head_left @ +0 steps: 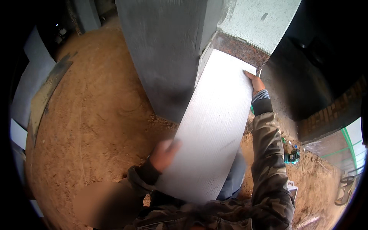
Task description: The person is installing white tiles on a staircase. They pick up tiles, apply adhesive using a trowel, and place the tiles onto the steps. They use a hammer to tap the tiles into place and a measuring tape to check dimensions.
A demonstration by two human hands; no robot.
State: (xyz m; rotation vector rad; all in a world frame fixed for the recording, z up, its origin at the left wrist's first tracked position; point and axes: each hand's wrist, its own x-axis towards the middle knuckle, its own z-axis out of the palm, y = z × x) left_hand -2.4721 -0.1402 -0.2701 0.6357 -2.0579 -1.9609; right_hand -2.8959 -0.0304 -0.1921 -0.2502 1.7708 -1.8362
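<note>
A long white foam board [212,122] leans up against a grey concrete column [165,53], its top end just under a reddish-brown stone band [239,50]. My left hand [164,153] grips the board's left edge low down, fingers curled onto its face. My right hand [256,82] holds the board's upper right edge, arm stretched out in a camouflage sleeve. The board's lower end rests against my body and hides my legs.
Sandy orange soil [96,115] covers the ground to the left. A grey plank [48,90] lies at the far left. A small teal tool [293,156] and a white box [292,188] sit on the dirt at the right, near a brick wall [329,115].
</note>
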